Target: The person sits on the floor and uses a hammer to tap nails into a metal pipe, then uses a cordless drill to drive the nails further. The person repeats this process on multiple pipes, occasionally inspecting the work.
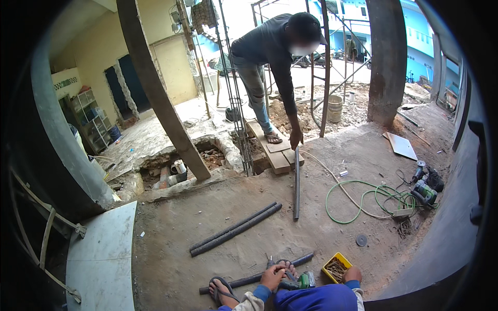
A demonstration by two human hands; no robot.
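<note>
Low in the view, my left hand (271,278) is wrapped round a green and black cordless drill (306,280), its thin bit pointing up and away. A dark round pipe (244,281) lies on the floor beneath it, between my sandalled feet. My right hand (353,274) is closed at the right rim of a yellow box (328,268) full of screws (336,268); whatever its fingers hold is hidden. Farther off, two dark pipes (236,229) lie side by side. A co-worker bends down with a hand (296,139) on the far end of another pipe (296,186).
Green hose (332,220), cable and a green power tool (424,193) lie at right, with a dark disc (361,240) nearer. Planks (277,161) bridge a broken trench (207,150). A leaning post (163,88) and rebar column (236,93) stand beyond. White panels (101,259) lie left.
</note>
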